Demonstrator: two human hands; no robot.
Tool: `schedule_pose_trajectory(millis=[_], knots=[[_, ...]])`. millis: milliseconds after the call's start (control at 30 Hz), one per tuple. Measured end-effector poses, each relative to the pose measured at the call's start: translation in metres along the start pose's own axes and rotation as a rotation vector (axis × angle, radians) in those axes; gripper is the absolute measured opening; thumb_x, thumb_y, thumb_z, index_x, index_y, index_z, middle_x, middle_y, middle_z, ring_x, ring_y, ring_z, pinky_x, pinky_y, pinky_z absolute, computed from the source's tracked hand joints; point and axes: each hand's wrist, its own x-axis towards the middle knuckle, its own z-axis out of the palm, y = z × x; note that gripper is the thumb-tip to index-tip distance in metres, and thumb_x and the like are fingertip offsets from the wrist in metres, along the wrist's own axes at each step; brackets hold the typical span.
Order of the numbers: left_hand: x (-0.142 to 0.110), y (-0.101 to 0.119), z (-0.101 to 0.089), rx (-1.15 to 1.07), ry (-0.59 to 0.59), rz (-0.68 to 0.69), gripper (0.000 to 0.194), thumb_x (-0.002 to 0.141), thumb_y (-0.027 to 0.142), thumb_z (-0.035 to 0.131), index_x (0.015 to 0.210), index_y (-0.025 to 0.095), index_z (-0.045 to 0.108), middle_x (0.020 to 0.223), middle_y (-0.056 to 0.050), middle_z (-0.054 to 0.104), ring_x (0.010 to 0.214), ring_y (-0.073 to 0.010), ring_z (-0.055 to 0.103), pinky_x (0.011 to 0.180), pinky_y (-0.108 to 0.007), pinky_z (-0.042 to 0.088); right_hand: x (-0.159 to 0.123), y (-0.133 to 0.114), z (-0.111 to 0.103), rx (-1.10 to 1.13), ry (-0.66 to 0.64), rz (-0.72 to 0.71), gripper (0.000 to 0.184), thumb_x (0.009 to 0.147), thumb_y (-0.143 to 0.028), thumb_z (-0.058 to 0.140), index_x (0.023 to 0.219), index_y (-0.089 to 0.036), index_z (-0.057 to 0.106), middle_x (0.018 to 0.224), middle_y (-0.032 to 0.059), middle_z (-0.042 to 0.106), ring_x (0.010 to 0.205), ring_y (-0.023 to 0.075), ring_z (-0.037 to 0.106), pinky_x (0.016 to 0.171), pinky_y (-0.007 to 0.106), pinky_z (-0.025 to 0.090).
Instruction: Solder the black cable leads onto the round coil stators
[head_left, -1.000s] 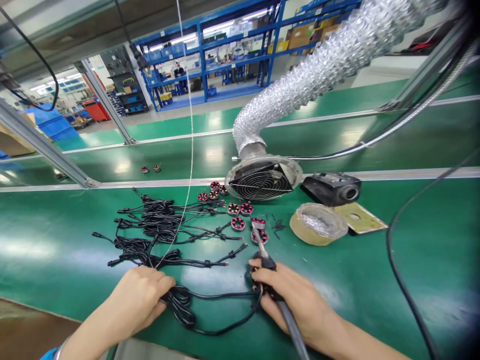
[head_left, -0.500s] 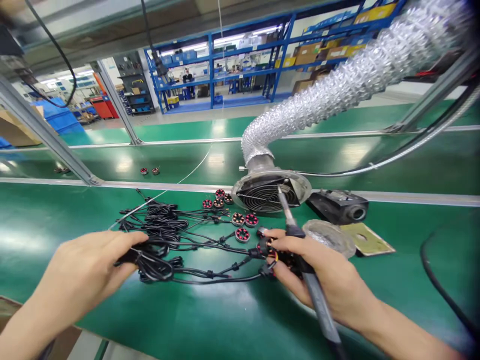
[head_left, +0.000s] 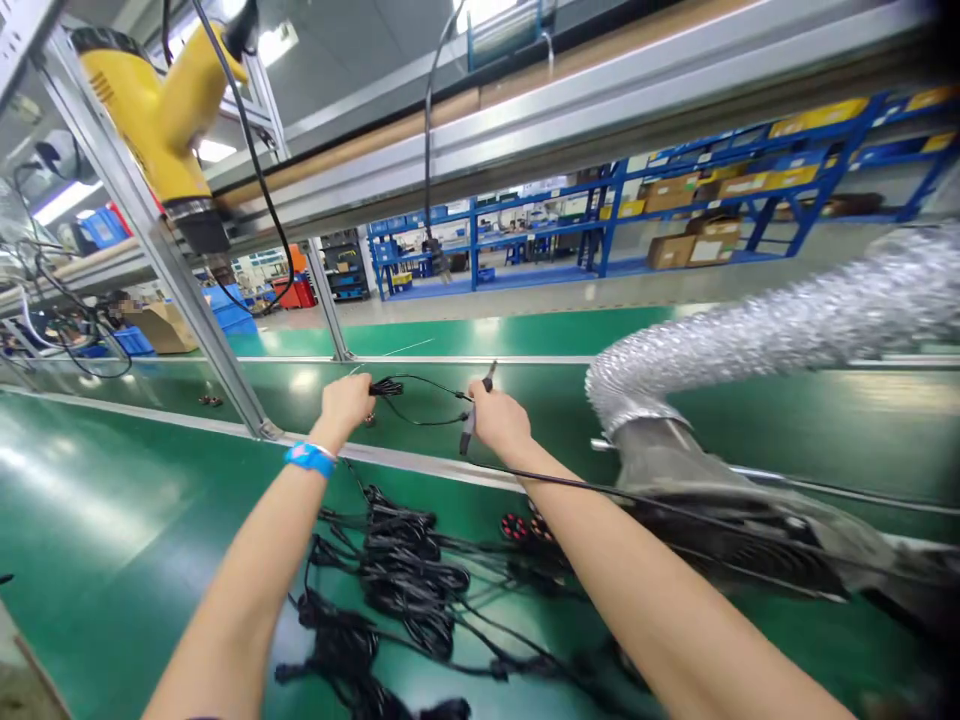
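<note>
Both my arms reach far forward over the green conveyor belt (head_left: pixel 112 500). My left hand (head_left: pixel 345 402), with a blue wristband, is closed on the bundled end of a black cable (head_left: pixel 386 387). The cable's loose loop hangs across to my right hand (head_left: pixel 496 420). That hand is closed round a soldering iron (head_left: pixel 472 420), whose tip points up and whose cord runs back along my right forearm. Whether the right hand also holds the cable's other end is hidden. Below my arms lies a heap of black cables (head_left: pixel 405 580) with red round coil parts (head_left: pixel 516 527) beside it.
A silver flexible duct (head_left: pixel 787 325) ends in a fume fan (head_left: pixel 720 540) on the right. A slanted aluminium post (head_left: pixel 157 250) stands left, with a yellow tool (head_left: pixel 161 110) hanging overhead. Two small parts (head_left: pixel 210 401) lie on the far belt. Blue shelving stands in the background.
Both hands lifted the cable and the iron off the belt and carried them forward toward the far belt. The camera tilted up and leaned forward.
</note>
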Motion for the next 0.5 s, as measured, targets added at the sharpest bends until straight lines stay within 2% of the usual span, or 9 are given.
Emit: schedule_pose_trajectory(millis=[133, 200, 300, 400, 500], knots=[[0.055, 0.026, 0.039, -0.157, 0.051, 0.032, 0.035, 0.095, 0.034, 0.059, 0.126, 0.016, 0.057, 0.126, -0.011, 0.06, 0.107, -0.0244, 0.062, 0.091, -0.046, 0.053, 0.044, 0.02, 0.032, -0.08, -0.021, 0.183, 0.03, 0.098, -0.033, 0.06, 0.123, -0.017, 0.058, 0.12, 0.0087, 0.062, 0.098, 0.0212, 0.065, 0.083, 0.04, 0.057], [0.068, 0.031, 0.059, -0.224, 0.03, 0.069, 0.037, 0.094, 0.033, 0.061, 0.127, 0.016, 0.056, 0.127, -0.011, 0.059, 0.108, -0.0248, 0.061, 0.09, -0.045, 0.054, 0.053, 0.031, 0.048, -0.113, -0.032, 0.257, 0.03, 0.098, -0.033, 0.06, 0.123, -0.017, 0.058, 0.121, 0.0089, 0.061, 0.099, 0.0213, 0.064, 0.083, 0.04, 0.057], [0.071, 0.023, 0.084, -0.288, -0.03, 0.061, 0.035, 0.095, 0.033, 0.06, 0.126, 0.016, 0.057, 0.126, -0.011, 0.059, 0.107, -0.0241, 0.062, 0.09, -0.045, 0.054, 0.059, 0.041, 0.064, -0.145, -0.065, 0.32, 0.031, 0.098, -0.033, 0.06, 0.124, -0.017, 0.058, 0.122, 0.0094, 0.061, 0.101, 0.0221, 0.064, 0.084, 0.041, 0.056], [0.065, 0.001, 0.096, -0.308, -0.101, -0.038, 0.032, 0.095, 0.034, 0.059, 0.122, 0.016, 0.059, 0.123, -0.01, 0.061, 0.105, -0.0232, 0.062, 0.089, -0.044, 0.054, 0.064, 0.037, 0.062, -0.159, -0.128, 0.334, 0.032, 0.097, -0.033, 0.061, 0.124, -0.016, 0.058, 0.122, 0.0096, 0.061, 0.101, 0.0226, 0.064, 0.084, 0.042, 0.056], [0.057, -0.017, 0.092, -0.33, -0.183, -0.125, 0.032, 0.095, 0.034, 0.059, 0.121, 0.016, 0.059, 0.122, -0.01, 0.061, 0.104, -0.0232, 0.063, 0.088, -0.044, 0.055, 0.07, 0.023, 0.037, -0.167, -0.197, 0.305, 0.031, 0.097, -0.032, 0.062, 0.123, -0.015, 0.058, 0.12, 0.0092, 0.061, 0.1, 0.0222, 0.064, 0.084, 0.041, 0.057]])
